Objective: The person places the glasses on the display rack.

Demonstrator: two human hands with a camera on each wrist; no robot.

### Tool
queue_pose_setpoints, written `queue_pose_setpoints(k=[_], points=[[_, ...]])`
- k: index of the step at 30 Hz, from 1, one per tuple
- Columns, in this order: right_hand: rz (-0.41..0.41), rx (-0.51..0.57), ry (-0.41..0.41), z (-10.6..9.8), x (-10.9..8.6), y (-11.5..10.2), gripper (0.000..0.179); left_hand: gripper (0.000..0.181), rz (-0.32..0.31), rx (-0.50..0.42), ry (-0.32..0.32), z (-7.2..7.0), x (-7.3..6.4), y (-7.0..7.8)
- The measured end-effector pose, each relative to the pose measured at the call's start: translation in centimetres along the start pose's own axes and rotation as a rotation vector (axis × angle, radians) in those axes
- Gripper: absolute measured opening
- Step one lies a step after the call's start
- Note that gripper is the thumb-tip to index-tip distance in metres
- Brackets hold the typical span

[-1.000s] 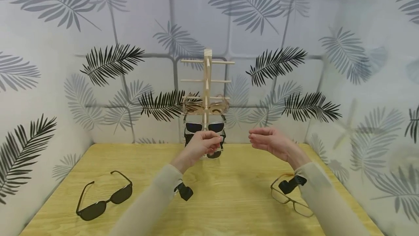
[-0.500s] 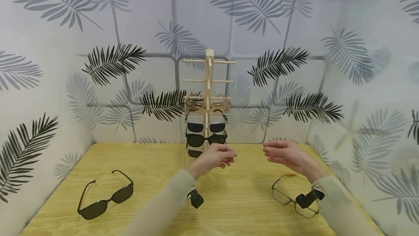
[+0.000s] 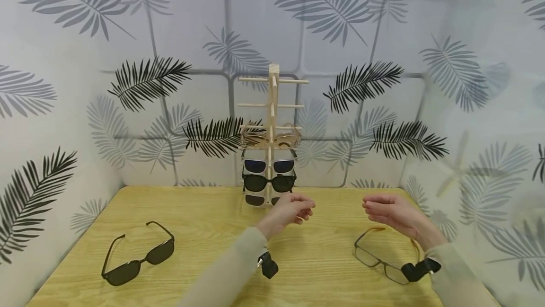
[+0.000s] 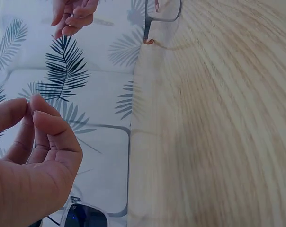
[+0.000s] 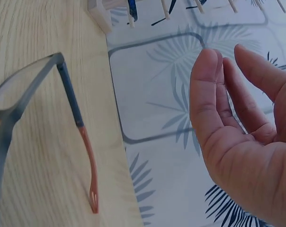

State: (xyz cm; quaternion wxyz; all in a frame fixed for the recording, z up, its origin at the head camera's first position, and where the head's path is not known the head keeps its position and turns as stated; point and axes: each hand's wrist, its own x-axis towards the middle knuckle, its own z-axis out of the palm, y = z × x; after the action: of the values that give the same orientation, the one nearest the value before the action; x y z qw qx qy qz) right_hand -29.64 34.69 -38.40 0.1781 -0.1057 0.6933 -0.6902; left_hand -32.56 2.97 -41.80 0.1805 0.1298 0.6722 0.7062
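My left hand (image 3: 288, 211) hovers over the table just in front of the display stand (image 3: 274, 89), hiding part of the lowest sunglasses (image 3: 254, 200). Its fingers are loosely bent, thumb tip close to the fingertips, and nothing is between them in the left wrist view. Farther right, my right hand (image 3: 393, 213) is held in the air with fingers slightly bent and nothing in it. Below it lie clear-lens eyeglasses (image 3: 377, 262) with orange temple tips, partly covered by the wrist camera. Black sunglasses (image 3: 138, 262) lie unfolded at the left.
On the stand's lower pegs sit tan-framed glasses (image 3: 283, 141), sunglasses with dark blue lenses (image 3: 254, 166) and black-framed sunglasses (image 3: 283, 183). The upper pegs (image 3: 291, 81) are bare. Leaf-patterned walls (image 3: 340, 23) enclose the wooden table (image 3: 204, 231) at the back and sides.
Both hands have moved right and down, away from the stand. The black-framed sunglasses on the stand, earlier behind the left hand, now show. The glasses on the table have stayed put.
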Motion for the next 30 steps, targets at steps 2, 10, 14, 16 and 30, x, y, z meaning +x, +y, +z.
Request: queue_pose_setpoints(k=[2,10,14,16,30], points=[[0.005,0.015,0.005,-0.4,-0.4,0.4,0.019,0.013,-0.004,-0.01,0.005,0.4,0.3,-0.4],[0.038,0.03,0.013,-1.8,-1.5,1.7,0.021,0.019,-0.053,-0.015,-0.003,2.1,1.2,-2.1],[0.082,0.015,0.026,-2.6,-2.2,2.3,0.019,0.02,-0.068,0.002,-0.016,3.2,1.3,-2.6],[0.104,0.021,0.035,-3.1,-2.6,2.7,0.019,0.02,-0.069,0.01,-0.032,3.6,1.4,-2.8],[0.189,-0.106,-0.059,-7.1,-5.9,5.2,0.022,0.019,-0.076,0.103,-0.086,5.8,2.5,-3.2]])
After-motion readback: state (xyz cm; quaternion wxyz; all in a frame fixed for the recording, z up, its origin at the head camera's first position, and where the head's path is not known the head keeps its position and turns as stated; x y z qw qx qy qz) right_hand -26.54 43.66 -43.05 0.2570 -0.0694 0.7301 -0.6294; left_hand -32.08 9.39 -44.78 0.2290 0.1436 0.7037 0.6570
